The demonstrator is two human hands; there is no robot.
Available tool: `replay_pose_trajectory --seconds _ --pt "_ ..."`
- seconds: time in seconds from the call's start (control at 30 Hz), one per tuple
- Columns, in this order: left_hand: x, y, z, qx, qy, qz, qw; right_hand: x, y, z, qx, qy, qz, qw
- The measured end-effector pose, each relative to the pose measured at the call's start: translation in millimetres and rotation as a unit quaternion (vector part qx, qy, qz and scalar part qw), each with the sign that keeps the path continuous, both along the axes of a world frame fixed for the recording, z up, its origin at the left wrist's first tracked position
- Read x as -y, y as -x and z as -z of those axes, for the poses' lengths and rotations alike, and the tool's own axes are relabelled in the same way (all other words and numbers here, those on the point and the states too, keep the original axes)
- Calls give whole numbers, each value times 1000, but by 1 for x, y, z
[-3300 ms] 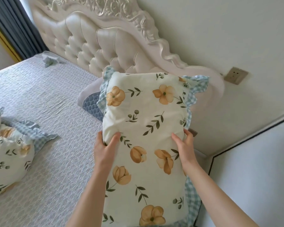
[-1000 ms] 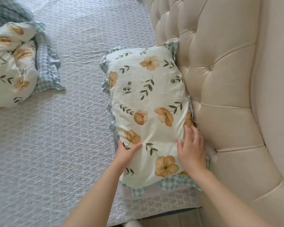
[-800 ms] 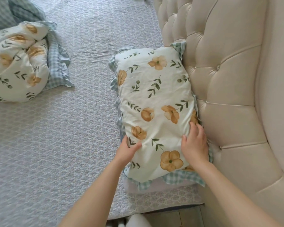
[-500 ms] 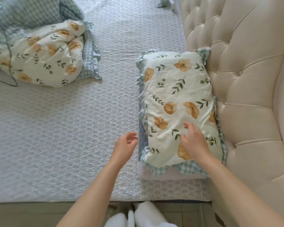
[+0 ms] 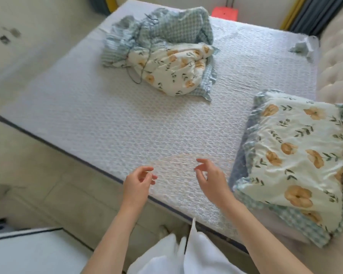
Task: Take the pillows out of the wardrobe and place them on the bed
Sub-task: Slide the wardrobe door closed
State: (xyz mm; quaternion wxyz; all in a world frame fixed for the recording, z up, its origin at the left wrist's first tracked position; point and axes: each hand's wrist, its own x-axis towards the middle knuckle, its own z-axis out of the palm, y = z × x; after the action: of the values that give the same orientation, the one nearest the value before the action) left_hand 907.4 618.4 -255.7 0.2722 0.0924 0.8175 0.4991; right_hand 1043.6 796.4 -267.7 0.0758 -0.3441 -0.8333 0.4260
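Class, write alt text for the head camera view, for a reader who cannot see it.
Two empty hands, left hand and right hand, hover open over a white quilted bed. A floral pillow lies at right against the tufted headboard; a crumpled floral and blue-checked bundle of bedding sits farther away.

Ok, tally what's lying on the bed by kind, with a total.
Floral pillows set flat by the headboard: 1
Crumpled floral and gingham bedding heaps: 1
Small blue-grey cloths in the far corner: 1
Total: 3
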Motion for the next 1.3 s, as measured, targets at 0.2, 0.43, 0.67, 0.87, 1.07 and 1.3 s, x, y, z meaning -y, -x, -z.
replay_pose_trajectory --seconds 0.2,0.43,0.67,0.87,1.07,1.3 --pt "116 31 -23 -28 -7 -124 992 99 76 -9 -3 30 -139 990" --pt "206 57 -18 -42 67 -259 963 175 156 -12 17 38 -323 946" --pt "267 80 -25 -62 105 -440 890 211 247 -18 37 60 -455 888" --pt "302 90 -53 -110 175 -525 825 270 342 -38 31 51 -565 823" --pt "342 79 -88 -285 357 -539 708 379 389 -61 -3 104 -648 755" --pt "379 74 -90 -371 528 -394 655 503 388 -111 -52 165 -690 703"
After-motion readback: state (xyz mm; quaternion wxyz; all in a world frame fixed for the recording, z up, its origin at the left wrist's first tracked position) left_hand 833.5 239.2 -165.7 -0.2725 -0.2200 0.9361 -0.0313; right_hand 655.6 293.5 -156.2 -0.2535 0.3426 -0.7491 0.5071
